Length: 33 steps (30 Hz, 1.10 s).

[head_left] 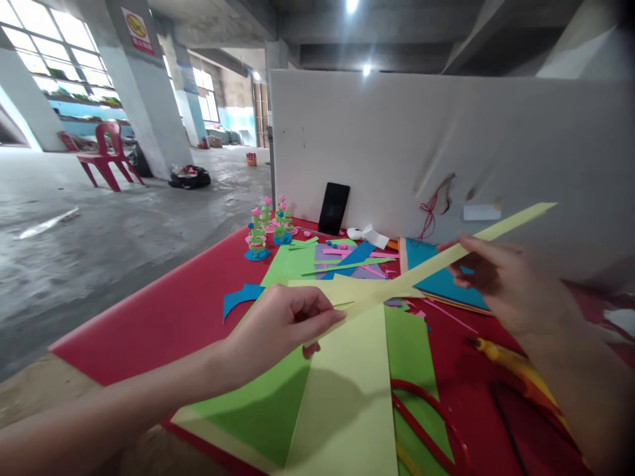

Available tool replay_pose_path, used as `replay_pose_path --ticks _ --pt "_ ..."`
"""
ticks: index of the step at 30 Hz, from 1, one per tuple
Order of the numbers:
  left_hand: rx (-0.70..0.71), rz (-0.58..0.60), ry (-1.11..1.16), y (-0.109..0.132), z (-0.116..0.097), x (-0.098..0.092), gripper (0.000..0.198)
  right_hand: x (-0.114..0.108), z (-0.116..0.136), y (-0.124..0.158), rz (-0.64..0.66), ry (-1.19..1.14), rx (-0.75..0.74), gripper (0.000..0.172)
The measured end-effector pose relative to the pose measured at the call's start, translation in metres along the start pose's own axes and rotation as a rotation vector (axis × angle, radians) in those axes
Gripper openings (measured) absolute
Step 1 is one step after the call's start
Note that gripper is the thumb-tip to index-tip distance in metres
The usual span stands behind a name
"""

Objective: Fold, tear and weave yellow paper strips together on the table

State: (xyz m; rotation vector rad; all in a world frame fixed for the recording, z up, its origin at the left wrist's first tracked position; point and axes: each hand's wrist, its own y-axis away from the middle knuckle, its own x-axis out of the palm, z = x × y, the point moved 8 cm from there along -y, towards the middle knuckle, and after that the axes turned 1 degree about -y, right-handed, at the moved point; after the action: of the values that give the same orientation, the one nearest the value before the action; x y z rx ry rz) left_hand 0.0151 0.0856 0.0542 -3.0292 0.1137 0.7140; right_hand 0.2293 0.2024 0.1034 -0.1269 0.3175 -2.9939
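Observation:
A long pale yellow paper strip [404,283] slants across the middle, its far end raised to the right. My left hand [292,320] pinches its lower end between thumb and fingers. Farther along, my right hand [496,271] grips the strip near its upper end. Beneath them lies a pale yellow paper sheet [347,377] over green paper [258,403]. Scissors with red handles [426,416] rest on the paper by the front edge; their blades cannot be made out. A yellow glue gun [510,363] lies below my right hand, partly hidden by my forearm.
Small green, pink and blue paper ornaments [256,238] stand at the table's back left. Behind the strip are paper scraps [352,261], a black phone [334,208] leaning on a white board [372,145], and blue sheets [446,277]. A red chair [109,155] stands on the floor beyond.

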Motion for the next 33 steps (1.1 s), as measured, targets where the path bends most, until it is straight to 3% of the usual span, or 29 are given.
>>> replay_pose_path --ticks 7,10,13,15,17,21,27,33 --pt "-0.035 -0.043 0.056 0.009 0.013 -0.001 0.026 0.014 -0.013 0.003 0.049 -0.081 0.036 0.009" --pt "-0.041 -0.032 0.096 0.011 0.017 0.002 0.025 0.048 -0.027 0.016 0.269 -0.198 0.106 0.022" --pt "-0.030 -0.012 0.133 0.012 0.021 0.006 0.023 0.098 -0.052 0.055 0.578 -0.158 0.276 0.038" --pt "-0.016 -0.002 0.168 0.013 0.022 0.009 0.022 0.119 -0.072 0.085 0.645 -0.079 0.404 0.038" --pt "0.003 0.019 0.198 0.015 0.023 0.014 0.019 0.132 -0.085 0.108 0.649 -0.011 0.469 0.032" --pt "0.068 0.027 0.193 0.017 0.020 0.017 0.017 0.133 -0.100 0.126 0.489 -0.046 0.569 0.033" --pt "0.162 0.005 0.081 0.018 0.010 0.016 0.018 0.141 -0.092 0.127 0.497 -0.372 0.536 0.035" --pt "0.100 0.018 0.128 0.018 0.014 0.019 0.019 0.140 -0.075 0.124 0.495 -0.431 0.494 0.029"
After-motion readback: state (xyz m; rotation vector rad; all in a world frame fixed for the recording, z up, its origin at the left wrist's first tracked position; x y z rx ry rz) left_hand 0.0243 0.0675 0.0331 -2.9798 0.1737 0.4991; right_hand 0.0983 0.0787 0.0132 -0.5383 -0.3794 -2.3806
